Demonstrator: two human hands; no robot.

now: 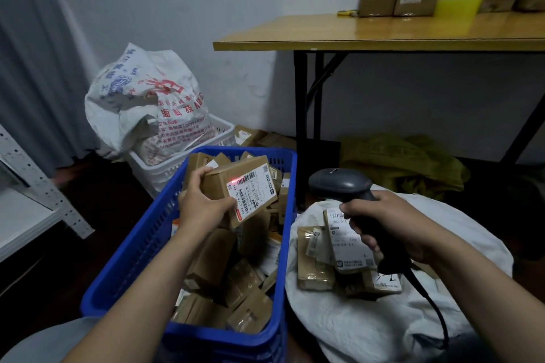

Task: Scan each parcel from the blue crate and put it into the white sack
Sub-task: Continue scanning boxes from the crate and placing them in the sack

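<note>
Brown labelled parcel (241,186) in left hand (203,206).

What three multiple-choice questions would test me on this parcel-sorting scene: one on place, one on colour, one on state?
1. The barcode scanner casts its red light on: A) the table B) the label of the held parcel C) the floor.
2. The plastic crate is: A) green B) yellow C) blue.
3. The right hand: A) grips the barcode scanner B) lies open C) holds a box.
Answers: B, a red spot glows on the label; C, its walls are blue; A, fingers wrap the scanner's handle.
</note>
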